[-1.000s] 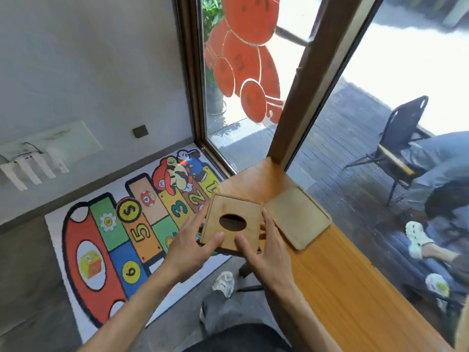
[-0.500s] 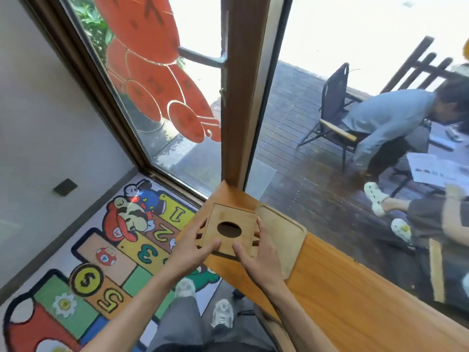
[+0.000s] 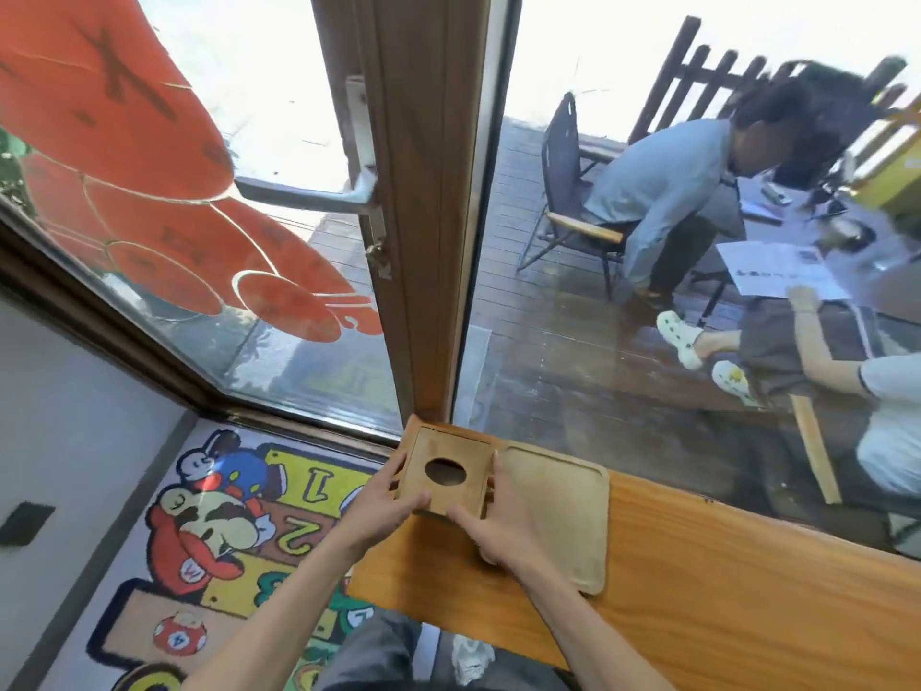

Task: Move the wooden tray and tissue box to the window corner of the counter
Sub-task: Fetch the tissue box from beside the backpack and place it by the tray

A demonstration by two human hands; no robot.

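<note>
Both hands, left hand (image 3: 380,506) and right hand (image 3: 498,521), clasp the tissue box (image 3: 446,471) in the counter (image 3: 722,591) corner, touching the tray (image 3: 558,516) on its right.

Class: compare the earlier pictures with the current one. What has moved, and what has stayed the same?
The tissue box has moved into the counter's window corner, beside the wooden tray. The left hand and right hand still hold it; the tray still lies flat.
</note>
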